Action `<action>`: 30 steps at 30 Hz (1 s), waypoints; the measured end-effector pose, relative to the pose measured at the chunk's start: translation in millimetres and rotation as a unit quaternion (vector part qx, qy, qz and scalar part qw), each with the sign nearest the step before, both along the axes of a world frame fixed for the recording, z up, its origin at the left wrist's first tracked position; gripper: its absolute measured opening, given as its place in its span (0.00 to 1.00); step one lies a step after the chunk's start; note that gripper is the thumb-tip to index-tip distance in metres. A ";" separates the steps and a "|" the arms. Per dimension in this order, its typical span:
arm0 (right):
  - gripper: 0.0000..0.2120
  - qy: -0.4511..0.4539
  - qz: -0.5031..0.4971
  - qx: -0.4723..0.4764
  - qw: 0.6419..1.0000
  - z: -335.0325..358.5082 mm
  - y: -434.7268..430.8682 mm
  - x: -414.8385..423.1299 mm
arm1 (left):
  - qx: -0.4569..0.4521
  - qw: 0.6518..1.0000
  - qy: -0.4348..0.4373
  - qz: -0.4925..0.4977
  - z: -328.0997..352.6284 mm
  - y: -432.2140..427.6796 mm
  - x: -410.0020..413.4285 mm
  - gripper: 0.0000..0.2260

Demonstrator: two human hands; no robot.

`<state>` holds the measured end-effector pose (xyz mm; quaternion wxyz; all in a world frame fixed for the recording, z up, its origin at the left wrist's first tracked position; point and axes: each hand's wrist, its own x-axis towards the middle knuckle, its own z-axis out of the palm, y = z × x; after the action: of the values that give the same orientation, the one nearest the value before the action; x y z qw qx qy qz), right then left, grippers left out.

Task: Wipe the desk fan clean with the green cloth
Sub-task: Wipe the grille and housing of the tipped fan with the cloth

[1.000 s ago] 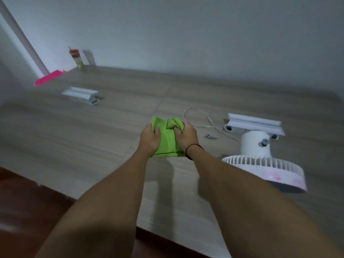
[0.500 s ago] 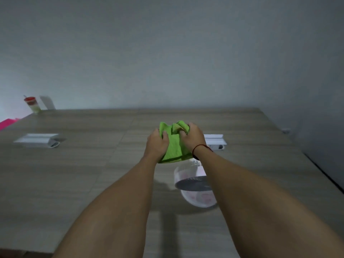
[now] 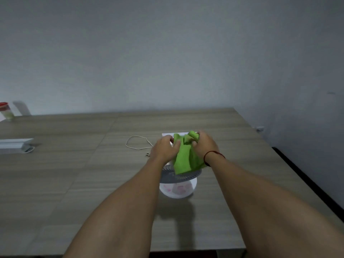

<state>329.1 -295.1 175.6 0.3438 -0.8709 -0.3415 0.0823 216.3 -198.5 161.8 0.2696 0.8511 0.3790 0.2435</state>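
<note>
The green cloth (image 3: 184,157) hangs bunched between both hands, just above the desk fan (image 3: 177,186). The fan is white with pink marks and a grey grille, tilted face-up on the wooden table (image 3: 74,174); its upper part is hidden behind the cloth and hands. My left hand (image 3: 163,148) grips the cloth's left edge. My right hand (image 3: 203,145), with a red string at the wrist, grips the cloth's top right.
The fan's white cord (image 3: 137,144) loops on the table left of my hands, plug lying near my left wrist. A white bracket (image 3: 15,145) sits at the far left, a red-lidded jar (image 3: 6,111) at the back left. The table's right edge runs close by.
The view has swung right, so the fan is now under my hands instead of off to the right. Both hands kept hold of the cloth, now lower and touching the fan's grille.
</note>
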 end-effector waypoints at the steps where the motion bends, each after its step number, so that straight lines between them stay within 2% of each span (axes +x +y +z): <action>1: 0.19 0.013 -0.012 0.007 1.000 -5.9 -2.0 -0.3 | -0.007 1.000 0.006 0.007 -2.4 0.4 -0.7 0.15; 4: 0.27 0.062 -0.028 0.036 0.997 -24.0 0.0 -8.6 | -0.007 0.997 0.075 0.032 -16.7 10.7 -7.3 0.18; 7: 0.23 0.054 0.000 0.026 0.998 -38.4 9.4 -19.5 | -0.042 0.982 0.182 0.021 -33.4 22.1 -15.8 0.19; 9: 0.20 0.032 0.021 -0.011 0.999 -46.9 14.6 -26.0 | -0.085 0.983 0.163 -0.001 -39.5 25.2 -17.9 0.19; 13: 0.25 -0.010 0.052 -0.049 0.997 -61.8 24.1 -28.8 | -0.113 0.986 0.122 -0.009 -43.1 29.4 -18.9 0.21; 17: 0.26 -0.046 0.056 -0.047 0.996 -65.6 36.1 -21.6 | -0.112 0.989 0.098 0.006 -46.4 40.2 -11.6 0.22; 22: 0.31 -0.073 0.064 -0.038 0.995 -76.9 52.0 -6.7 | -0.113 0.992 0.063 0.008 -55.0 63.5 4.8 0.17; 26: 0.32 -0.098 0.063 -0.028 0.993 -83.8 69.2 4.9 | -0.092 0.995 0.027 0.009 -60.4 77.1 16.5 0.17; 30: 0.23 -0.092 0.052 0.014 0.994 -88.0 83.0 15.9 | -0.071 0.997 0.032 0.007 -61.7 88.6 25.4 0.17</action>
<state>345.0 -212.1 87.7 0.3185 -0.8506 -0.4181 0.0147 241.7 -109.9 100.0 0.3150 0.8347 0.4095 0.1905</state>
